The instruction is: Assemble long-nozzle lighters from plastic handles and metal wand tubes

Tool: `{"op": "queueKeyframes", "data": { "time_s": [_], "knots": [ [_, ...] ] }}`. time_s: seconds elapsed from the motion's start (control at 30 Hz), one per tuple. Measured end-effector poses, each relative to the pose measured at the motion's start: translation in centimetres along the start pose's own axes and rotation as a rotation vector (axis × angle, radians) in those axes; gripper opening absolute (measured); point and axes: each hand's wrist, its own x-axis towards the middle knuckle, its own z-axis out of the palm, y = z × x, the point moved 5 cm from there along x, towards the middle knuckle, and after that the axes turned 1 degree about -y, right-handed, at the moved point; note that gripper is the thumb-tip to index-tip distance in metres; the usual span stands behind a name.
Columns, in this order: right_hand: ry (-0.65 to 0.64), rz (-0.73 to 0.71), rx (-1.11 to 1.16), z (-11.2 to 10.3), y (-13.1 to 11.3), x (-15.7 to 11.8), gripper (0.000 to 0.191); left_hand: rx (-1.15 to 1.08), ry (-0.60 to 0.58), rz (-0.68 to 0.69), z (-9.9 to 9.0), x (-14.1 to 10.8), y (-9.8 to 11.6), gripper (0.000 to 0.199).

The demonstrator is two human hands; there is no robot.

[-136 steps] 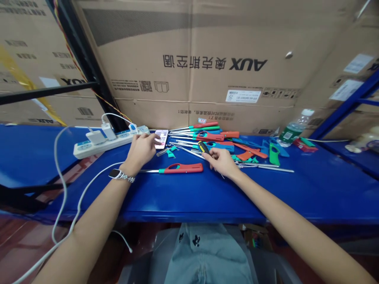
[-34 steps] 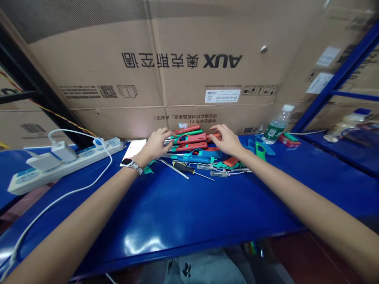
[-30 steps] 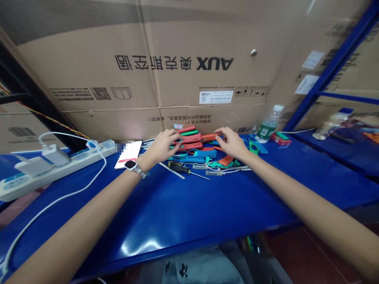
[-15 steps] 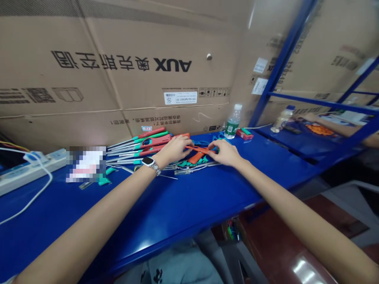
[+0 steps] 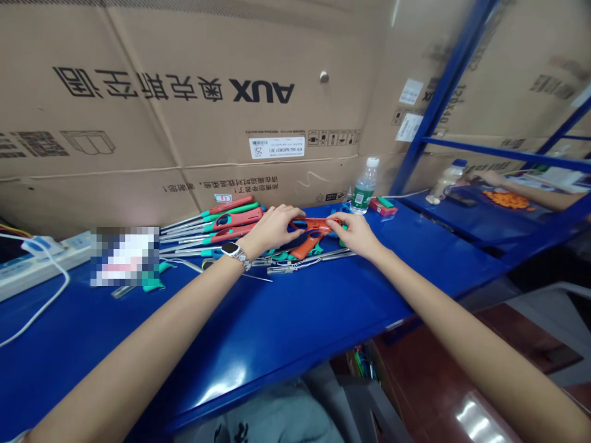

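Between the two hands, above the blue tabletop [image 5: 258, 332], is a hollow orange plastic lighter shell [image 5: 318, 224], thin-walled and curved, its long axis running roughly left to right; the left hand [image 5: 274, 229] pinches its left end between thumb and fingers; the right hand [image 5: 357, 234] grips its right end likewise. Just below lies another orange plastic piece [image 5: 305, 246], slanting, among small green parts; to the left, red-handled lighters [image 5: 237, 218] fan out, their slim metal rods pointing left; beyond the right hand stands a clear, green-labelled bottle [image 5: 363, 192], before smooth brown cardboard [image 5: 207, 147].
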Motion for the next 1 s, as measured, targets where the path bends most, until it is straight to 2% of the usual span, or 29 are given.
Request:
{"op": "queueKeyframes", "data": {
  "time_s": [0.1,0.2,0.33,0.4,0.53,0.63,0.7,0.8,0.9,1.0],
  "knots": [
    [-0.004,0.035,0.327,0.0,-0.3,-0.1,0.038,0.031,0.066,0.034,-1.9,-1.0,0.5,0.05],
    [-0.112,0.15,0.546,1.2,-1.4,-1.0,0.045,0.062,0.095,0.093,-3.6,-3.2,1.4,0.042],
    [-0.274,0.191,0.693,4.5,-4.4,-2.5,0.045,0.015,0.114,0.113,-5.2,-8.2,2.4,0.032],
    [-0.362,0.149,0.702,6.6,-6.5,-3.0,0.042,-0.012,0.095,0.053,-5.9,-11.3,2.3,0.04],
    [-0.467,-0.028,0.525,9.9,-11.0,-3.8,0.035,-0.098,0.017,-0.059,-6.9,-17.7,1.7,0.039],
    [-0.414,-0.138,0.283,11.0,-13.6,-3.5,0.033,-0.15,-0.014,-0.152,-7.5,-21.7,0.6,0.035],
    [-0.344,-0.166,0.135,11.2,-14.7,-2.8,0.026,-0.182,-0.037,-0.201,-7.4,-23.4,-0.1,0.033],
    [-0.312,-0.186,-0.137,11.7,-15.7,-1.6,0.016,-0.198,-0.064,-0.227,-7.0,-24.5,-0.9,0.034],
    [-0.397,-0.236,-0.333,12.7,-16.5,-0.8,0.016,-0.161,-0.067,-0.211,-6.8,-24.3,-0.9,0.032],
    [-0.468,-0.279,-0.404,13.4,-17.1,-0.6,0.014,-0.119,-0.062,-0.178,-6.9,-24.1,-0.4,0.032]
  ]
}}
